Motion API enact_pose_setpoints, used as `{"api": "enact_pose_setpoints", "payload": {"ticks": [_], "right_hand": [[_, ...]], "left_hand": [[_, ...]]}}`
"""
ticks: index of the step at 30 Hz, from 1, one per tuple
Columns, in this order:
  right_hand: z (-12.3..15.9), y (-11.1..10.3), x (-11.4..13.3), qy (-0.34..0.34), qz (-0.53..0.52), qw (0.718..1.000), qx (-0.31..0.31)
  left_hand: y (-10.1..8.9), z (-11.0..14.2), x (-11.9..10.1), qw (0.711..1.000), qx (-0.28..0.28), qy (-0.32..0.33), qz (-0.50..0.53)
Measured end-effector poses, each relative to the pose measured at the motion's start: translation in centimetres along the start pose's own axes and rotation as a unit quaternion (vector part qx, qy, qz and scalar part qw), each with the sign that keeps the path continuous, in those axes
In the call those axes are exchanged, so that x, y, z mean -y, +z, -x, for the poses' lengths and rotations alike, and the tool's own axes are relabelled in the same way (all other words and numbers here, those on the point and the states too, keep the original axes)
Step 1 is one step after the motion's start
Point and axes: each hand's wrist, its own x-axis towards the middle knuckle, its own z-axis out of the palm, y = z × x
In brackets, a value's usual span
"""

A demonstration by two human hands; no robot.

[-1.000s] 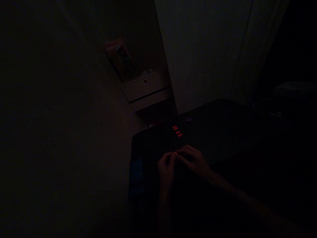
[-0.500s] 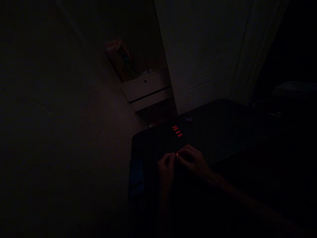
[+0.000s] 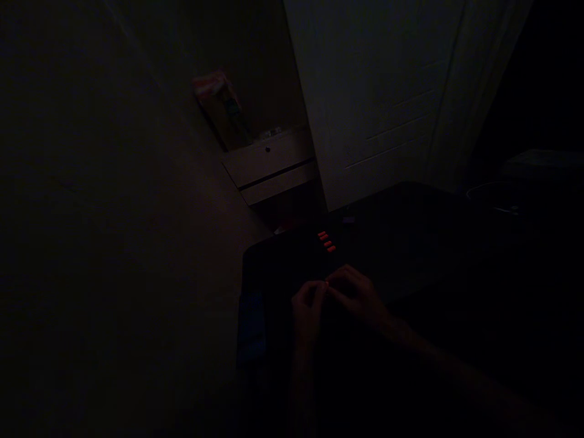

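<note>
The scene is very dark. My left hand (image 3: 308, 304) and my right hand (image 3: 356, 292) meet above the black table (image 3: 283, 261), fingertips nearly touching. Between their pinched fingers shows a small orange-red piece (image 3: 326, 284), mostly covered; its exact kind is too dim to make out. Both hands appear closed on it. Just beyond them, several short orange-red cylinders (image 3: 327, 243) lie in a slanting row on the tabletop.
A dark blue flat rectangle (image 3: 251, 326) lies at the table's left edge. Near the far edge is a small purplish block (image 3: 349, 220). Behind stand a white door (image 3: 378, 91) and a drawer unit (image 3: 278, 161); a pale wall (image 3: 182, 243) borders the left. A thin cable (image 3: 504, 210) lies right.
My left fingertips have shifted slightly right and now cover more of the small orange-red piece. My right hand has barely moved. The row of cylinders stays the same.
</note>
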Motion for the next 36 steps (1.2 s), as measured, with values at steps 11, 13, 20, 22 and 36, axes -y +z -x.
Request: {"api": "enact_pose_setpoints", "payload": {"ticks": [11,13,20,22,36], "right_hand": [[-0.10,-0.18,0.14,0.019,-0.020,1.000,-0.003],[-0.10,-0.23,0.15,0.011,-0.025,1.000,0.001],[-0.30,-0.39,0.48,0.007,-0.029,0.999,0.015],[-0.35,-0.40,0.55,0.008,-0.026,1.000,0.014],[-0.23,-0.37,0.47,0.004,-0.015,1.000,0.011]], "left_hand": [[-0.03,-0.07,0.16,0.997,-0.018,-0.025,0.068],[0.00,-0.05,0.12,0.997,-0.019,-0.027,0.070],[-0.02,-0.03,0.23,0.997,-0.020,-0.023,0.074],[-0.07,-0.03,0.31,0.997,-0.018,-0.023,0.067],[-0.20,-0.21,0.54,1.000,0.009,-0.007,0.011]]}}
